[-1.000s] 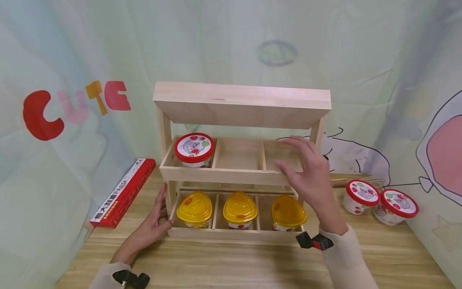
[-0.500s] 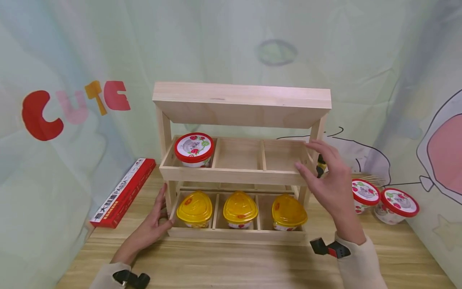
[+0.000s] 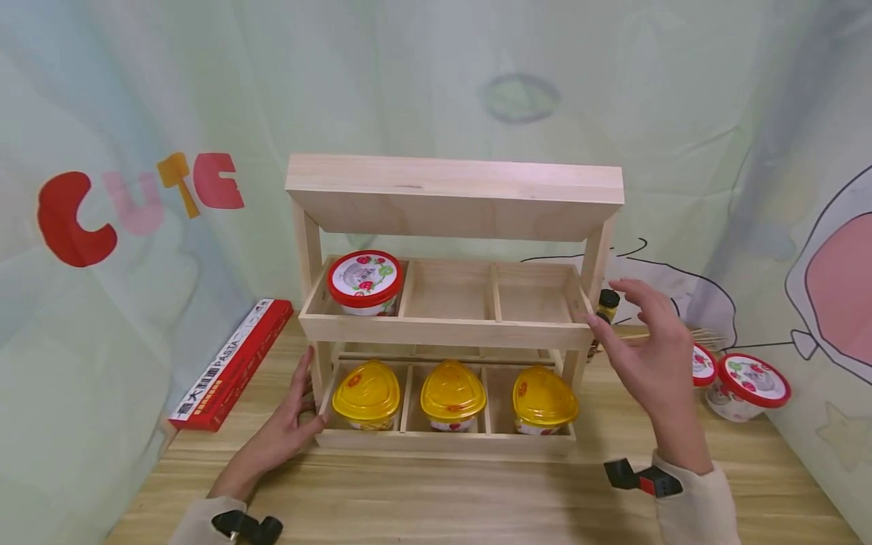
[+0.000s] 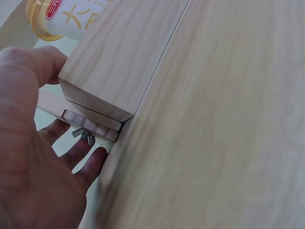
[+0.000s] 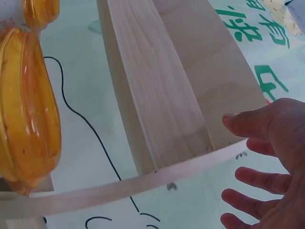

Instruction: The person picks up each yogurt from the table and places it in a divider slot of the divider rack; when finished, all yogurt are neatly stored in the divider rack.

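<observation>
A two-tier wooden rack [image 3: 453,175] stands on the table. My left hand [image 3: 282,428] grips its lower left corner; in the left wrist view the thumb bends over the front corner, and the fingers lie behind the side beside a wing nut [image 4: 85,135]. Three cups with yellow lids [image 3: 368,393] fill the lower tray's compartments. In the upper tray, a red-lidded tub [image 3: 365,278] sits in the left compartment; the middle and right ones hold nothing. My right hand [image 3: 654,363] holds nothing, fingers spread, its thumb tip close by the upper tray's right end.
Left of the rack lies a red pasta box [image 3: 232,363]. At the right are two more red-lidded tubs [image 3: 745,386], one partly hidden by my right hand. A black-capped bottle [image 3: 608,301] stands behind the rack's right side, with thin sticks [image 3: 705,338] nearby.
My right hand has moved rightward from over the upper tray's right compartment to beside its end, uncovering the black-capped bottle. The left hand stays at the rack's corner.
</observation>
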A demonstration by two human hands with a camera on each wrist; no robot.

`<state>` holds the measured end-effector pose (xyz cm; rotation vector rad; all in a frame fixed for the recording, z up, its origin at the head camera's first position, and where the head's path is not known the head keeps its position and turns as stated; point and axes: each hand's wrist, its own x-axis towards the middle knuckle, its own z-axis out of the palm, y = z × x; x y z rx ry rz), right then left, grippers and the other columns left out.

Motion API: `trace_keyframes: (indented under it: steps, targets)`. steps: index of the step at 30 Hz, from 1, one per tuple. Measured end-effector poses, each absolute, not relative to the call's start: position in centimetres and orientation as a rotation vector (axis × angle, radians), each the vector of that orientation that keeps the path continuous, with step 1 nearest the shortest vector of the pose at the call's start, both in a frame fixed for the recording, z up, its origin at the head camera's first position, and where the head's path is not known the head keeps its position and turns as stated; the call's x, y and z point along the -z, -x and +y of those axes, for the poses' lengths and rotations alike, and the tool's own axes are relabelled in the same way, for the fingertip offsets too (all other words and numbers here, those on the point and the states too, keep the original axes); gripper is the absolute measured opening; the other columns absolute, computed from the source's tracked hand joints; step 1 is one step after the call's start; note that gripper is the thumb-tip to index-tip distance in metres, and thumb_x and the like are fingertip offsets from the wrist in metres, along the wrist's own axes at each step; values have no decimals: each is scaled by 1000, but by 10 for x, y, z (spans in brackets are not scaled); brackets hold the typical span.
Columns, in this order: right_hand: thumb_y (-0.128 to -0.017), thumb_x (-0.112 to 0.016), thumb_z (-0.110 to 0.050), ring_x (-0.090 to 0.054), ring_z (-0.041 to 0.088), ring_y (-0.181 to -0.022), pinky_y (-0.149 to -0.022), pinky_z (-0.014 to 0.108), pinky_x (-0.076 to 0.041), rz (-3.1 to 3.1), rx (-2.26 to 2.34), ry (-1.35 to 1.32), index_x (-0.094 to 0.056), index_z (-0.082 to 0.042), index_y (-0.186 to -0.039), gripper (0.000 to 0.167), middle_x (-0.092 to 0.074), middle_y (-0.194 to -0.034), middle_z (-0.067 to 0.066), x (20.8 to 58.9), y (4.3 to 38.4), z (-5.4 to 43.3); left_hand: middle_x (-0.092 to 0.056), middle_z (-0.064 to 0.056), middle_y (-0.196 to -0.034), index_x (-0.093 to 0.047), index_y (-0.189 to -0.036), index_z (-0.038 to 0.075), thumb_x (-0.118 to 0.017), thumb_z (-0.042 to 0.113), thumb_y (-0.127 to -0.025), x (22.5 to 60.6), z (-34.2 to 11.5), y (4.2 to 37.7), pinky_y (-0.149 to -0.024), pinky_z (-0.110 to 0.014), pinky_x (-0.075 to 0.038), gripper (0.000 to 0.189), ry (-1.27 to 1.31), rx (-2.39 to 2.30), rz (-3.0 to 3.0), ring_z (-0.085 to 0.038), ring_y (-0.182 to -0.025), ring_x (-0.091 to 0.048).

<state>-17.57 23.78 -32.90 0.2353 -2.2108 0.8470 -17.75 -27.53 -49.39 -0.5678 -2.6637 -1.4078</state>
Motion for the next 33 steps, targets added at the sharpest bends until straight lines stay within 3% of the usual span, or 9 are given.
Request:
trace_keyframes:
  steps: [2, 4, 6, 9, 10, 13, 26, 33]
  targets:
    - [-91, -87, -15, -65, 42, -132, -101, 21, -53, -2228, -842, -195, -66, -10, -142, 56, -66, -148, 16, 332, 175, 242, -9, -31, -176, 17, -171, 34, -72, 9, -95, 493, -275, 177, -104, -70, -54, 120, 574, 1417, -2660, -61, -148, -38]
    - [-91, -86, -17, -65, 43, -132, -91, 3, -42, -2245, -850, -152, -65, -12, -144, 57, -65, -150, 15, 335, 175, 247, -11, -31, -176, 17, -172, 34, -72, 10, -95, 493, -275, 176, -105, -64, -57, 119, 569, 1414, -2661, -61, -148, -39]
    - [-92, -86, -19, -65, 43, -134, -90, -1, -36, -2264, -863, -96, -64, -14, -146, 58, -64, -152, 13, 339, 175, 252, -12, -31, -176, 16, -172, 34, -72, 10, -96, 493, -275, 176, -107, -48, -59, 119, 573, 1418, -2657, -61, -148, -40]
    - [-93, -85, -22, -63, 45, -136, -103, 23, -56, -2287, -895, -2, -62, -16, -149, 60, -62, -155, 15, 345, 177, 261, -14, -32, -175, 15, -172, 33, -72, 9, -96, 494, -275, 176, -105, -23, -51, 118, 582, 1430, -2648, -61, -147, -42]
    - [-94, -84, -23, -62, 45, -138, -107, 36, -59, -2295, -908, 31, -62, -17, -150, 61, -61, -156, 15, 346, 177, 264, -14, -33, -175, 15, -172, 33, -72, 9, -96, 494, -275, 177, -103, -18, -48, 118, 585, 1437, -2644, -61, -146, -43]
    - [-95, -83, -25, -59, 47, -141, -110, 69, -50, -2305, -938, 117, -59, -18, -153, 63, -59, -159, 16, 349, 177, 272, -14, -33, -175, 15, -172, 34, -72, 8, -96, 494, -275, 177, -101, -12, -44, 118, 584, 1448, -2644, -61, -146, -43]
    - [-101, -75, -32, -51, 45, -150, -117, 70, -43, -2356, -987, 373, -49, -22, -162, 67, -47, -170, 11, 361, 185, 313, -14, -33, -175, 15, -172, 34, -72, 7, -97, 493, -274, 176, -99, -13, -46, 118, 567, 1445, -2652, -61, -146, -43]
    - [-103, -69, -37, -40, 50, -155, -115, 76, -41, -2497, -997, 528, -36, -20, -168, 74, -36, -175, 18, 371, 191, 339, -10, -32, -176, 15, -172, 33, -72, 7, -97, 493, -275, 176, -100, -12, -45, 118, 584, 1442, -2642, -61, -147, -39]
